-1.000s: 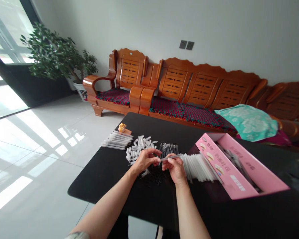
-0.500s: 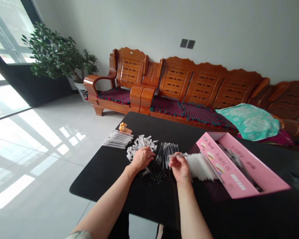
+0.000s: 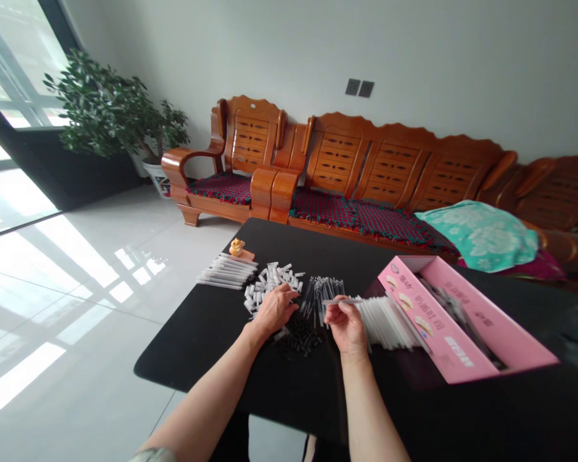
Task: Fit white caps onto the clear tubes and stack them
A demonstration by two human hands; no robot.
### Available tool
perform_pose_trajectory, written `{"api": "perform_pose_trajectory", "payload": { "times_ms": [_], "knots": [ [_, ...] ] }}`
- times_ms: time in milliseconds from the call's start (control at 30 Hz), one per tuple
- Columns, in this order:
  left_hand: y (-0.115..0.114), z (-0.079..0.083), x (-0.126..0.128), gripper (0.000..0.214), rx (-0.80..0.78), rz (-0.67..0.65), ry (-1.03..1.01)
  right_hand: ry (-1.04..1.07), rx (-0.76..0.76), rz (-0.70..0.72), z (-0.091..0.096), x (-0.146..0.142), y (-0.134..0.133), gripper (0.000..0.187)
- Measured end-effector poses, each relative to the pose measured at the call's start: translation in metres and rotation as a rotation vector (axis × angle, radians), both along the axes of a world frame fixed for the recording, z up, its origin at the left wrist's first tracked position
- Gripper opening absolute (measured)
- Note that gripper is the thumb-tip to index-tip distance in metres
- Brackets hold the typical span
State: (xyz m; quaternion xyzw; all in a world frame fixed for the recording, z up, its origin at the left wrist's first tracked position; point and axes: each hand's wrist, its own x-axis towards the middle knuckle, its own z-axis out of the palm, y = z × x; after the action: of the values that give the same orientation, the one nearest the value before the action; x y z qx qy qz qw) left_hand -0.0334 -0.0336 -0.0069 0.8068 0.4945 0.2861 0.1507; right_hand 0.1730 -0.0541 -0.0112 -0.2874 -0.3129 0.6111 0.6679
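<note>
My right hand (image 3: 347, 324) pinches a translucent white pen barrel (image 3: 336, 301), which lies almost level and points left. My left hand (image 3: 278, 309) rests at the near right edge of a pile of white pen caps (image 3: 272, 277), its fingers bent together; whatever is between the fingertips is hidden. Just below that hand lies a heap of small black plugs (image 3: 304, 339). Between both hands is a bunch of thin pen refills (image 3: 315, 295) with dark tips. A row of more white barrels (image 3: 390, 324) lies right of my right hand.
A pink box (image 3: 446, 340) with grey items inside stands at the right on the black table (image 3: 197, 350). Several white pens (image 3: 228, 271) lie at the left edge beside a small yellow figurine (image 3: 237, 248). A wooden sofa (image 3: 347, 154) stands behind the table.
My left hand has shifted very slightly left at the cap pile. My right hand still has the pen barrel, moved a touch left. The view has tilted slightly.
</note>
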Motion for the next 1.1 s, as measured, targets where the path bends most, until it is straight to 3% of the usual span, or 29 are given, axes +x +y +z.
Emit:
{"api": "perform_pose_trajectory", "payload": {
  "times_ms": [300,567,800,933,1100],
  "knots": [
    [-0.002,-0.001,0.003,0.017,0.011,0.005,-0.021,-0.004,0.014,0.014,0.000,0.000,0.000,0.009],
    [0.000,0.007,0.003,0.016,0.007,-0.033,-0.503,-0.027,-0.007,0.009,-0.004,-0.001,0.002,0.012],
    [0.012,-0.008,0.003,0.032,-0.285,-0.044,-0.843,-0.079,0.003,0.040,-0.004,-0.004,0.001,0.012],
    [0.009,-0.004,0.006,0.036,-0.413,-0.084,-1.033,-0.106,-0.006,0.037,-0.003,-0.007,0.000,0.014],
    [0.004,-0.001,0.009,0.035,-0.531,-0.212,-1.091,-0.155,-0.012,0.035,-0.002,-0.009,-0.001,0.016]
  ]
}}
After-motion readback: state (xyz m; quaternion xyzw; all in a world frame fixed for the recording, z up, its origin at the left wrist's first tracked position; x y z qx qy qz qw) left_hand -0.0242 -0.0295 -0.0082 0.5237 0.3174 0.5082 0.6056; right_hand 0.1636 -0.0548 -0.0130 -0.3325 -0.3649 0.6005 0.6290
